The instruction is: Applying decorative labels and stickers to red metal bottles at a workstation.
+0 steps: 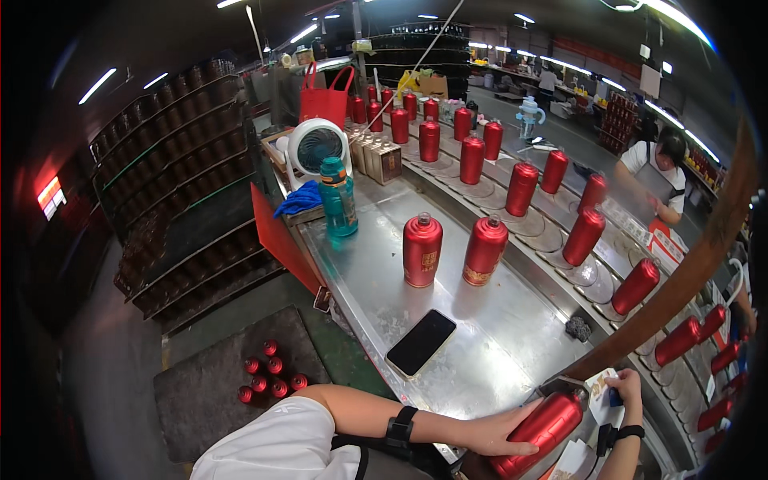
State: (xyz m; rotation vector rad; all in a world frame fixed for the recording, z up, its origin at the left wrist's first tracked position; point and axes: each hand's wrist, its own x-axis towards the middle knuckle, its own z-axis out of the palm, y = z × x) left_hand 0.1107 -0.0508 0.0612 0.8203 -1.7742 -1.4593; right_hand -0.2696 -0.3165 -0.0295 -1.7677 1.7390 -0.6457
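Holding red bottle (552, 421), shiny metal table (512, 320), dark racks (184, 152), strip lights (98, 86)

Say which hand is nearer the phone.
Left: the left hand, on a red bottle, is below and right of the phone; the right hand is farther right, beyond that bottle.

Here, clearly, a factory workshop is seen!
Red bottles (522, 190) are lined along a conveyor (533, 228), tall racks (192, 250) are ranged nearby, tube lights (98, 86) are strung overhead.
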